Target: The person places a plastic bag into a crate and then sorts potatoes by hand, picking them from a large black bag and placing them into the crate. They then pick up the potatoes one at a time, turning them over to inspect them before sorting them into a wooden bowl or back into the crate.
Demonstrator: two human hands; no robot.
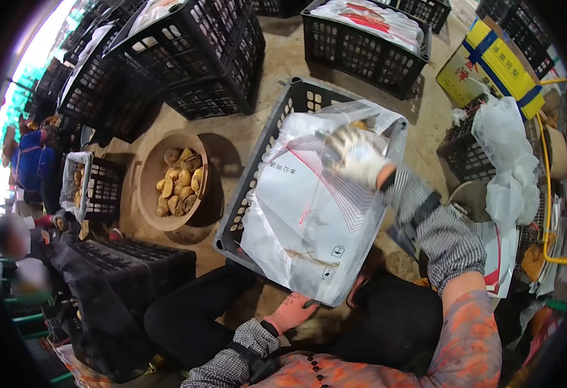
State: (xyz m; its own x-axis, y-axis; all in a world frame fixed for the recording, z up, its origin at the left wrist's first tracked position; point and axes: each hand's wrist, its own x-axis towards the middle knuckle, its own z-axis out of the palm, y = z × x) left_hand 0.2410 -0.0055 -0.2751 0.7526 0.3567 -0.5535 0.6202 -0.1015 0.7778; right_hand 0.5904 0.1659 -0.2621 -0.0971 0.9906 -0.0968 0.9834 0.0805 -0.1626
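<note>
A black plastic crate [237, 216] sits tilted in front of me, lined with clear plastic film [267, 242]. A white printed cardboard sheet [309, 210] covers most of its top, partly under the film. My right hand [358, 158], in a white glove with dark-smeared fingers, is over the far right part of the sheet, blurred by motion. Something brownish shows beneath the film just beyond it. My left hand [291, 312], in an orange glove, is closed at the near edge of the film; its fingertips are partly hidden there.
Left of the crate stands a brown tub [146, 194] of potato-like produce [180, 184]. Stacked black crates [215, 64] and a filled crate [367, 55] stand behind. At right are a yellow box [500, 64] and plastic bags [506, 155]. Another person [31, 158] is at far left.
</note>
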